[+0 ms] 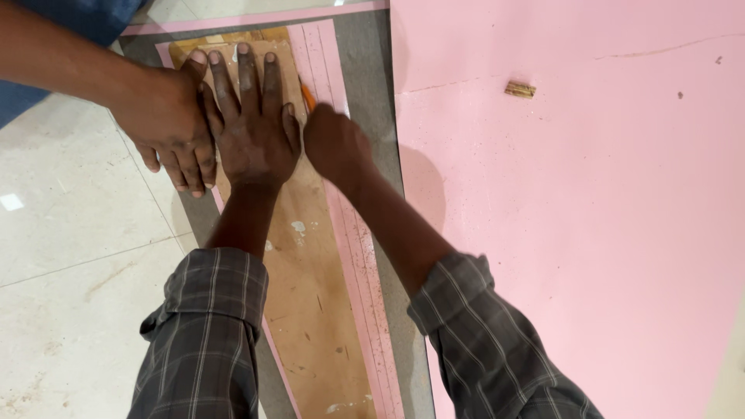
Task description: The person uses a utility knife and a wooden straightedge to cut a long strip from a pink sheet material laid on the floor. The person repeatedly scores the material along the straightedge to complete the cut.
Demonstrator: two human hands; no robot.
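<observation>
Head view: 3 hands, 1 wooden board (pixel 310 310), 1 pink strip (pixel 365 264). Left hand (pixel 252 132) pressed flat, fingers spread, on the board's far end. Right hand (pixel 335 143) fisted around an orange tool (pixel 308 96) beside it. A co-worker's hand (pixel 167 124) steadies the left edge. Board's long axis runs near-to-far.

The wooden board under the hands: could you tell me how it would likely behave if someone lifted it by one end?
The board looks long, narrow and thin, so it would probably flex somewhat yet keep its shape. It lies flat on a smooth pink strip, and the left hand and another person's hand press on it, so it may slide if pushed. Flat, it should not roll.
</observation>
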